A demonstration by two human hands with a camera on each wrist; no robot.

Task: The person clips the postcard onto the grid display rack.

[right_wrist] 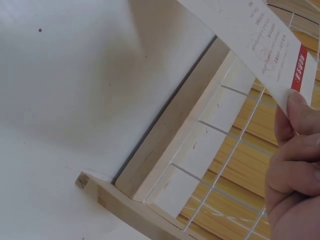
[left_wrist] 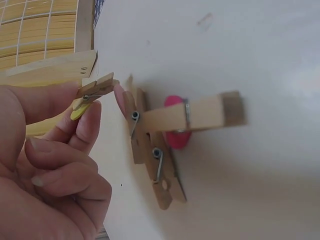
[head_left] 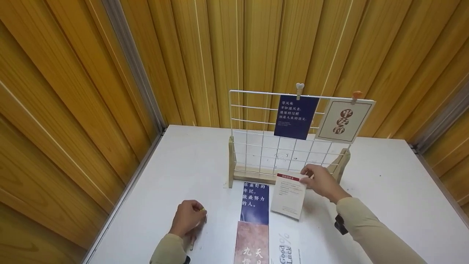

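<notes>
My left hand [head_left: 188,217] pinches a small wooden clothespin [left_wrist: 95,91] with a yellow decoration between thumb and fingertips. Right beside it in the left wrist view lie several more wooden clothespins [left_wrist: 150,135], one with a pink-red decoration. My right hand [head_left: 322,181] holds a white card [head_left: 288,198] with a red band by its upper right corner, thumb in front. The card is tilted, low in front of the white wire grid [head_left: 253,146]. On the grid's top edge hang a dark blue card [head_left: 296,119] and a cream card [head_left: 344,123], each under a clothespin.
The grid stands in a wooden base [head_left: 256,176] with upright side feet. Before it on the white table [head_left: 176,165] lie a blue card [head_left: 255,205], a reddish card [head_left: 253,238] and a white "Good Luck" card [head_left: 287,249]. Wood-patterned walls [head_left: 190,66] enclose the back and sides.
</notes>
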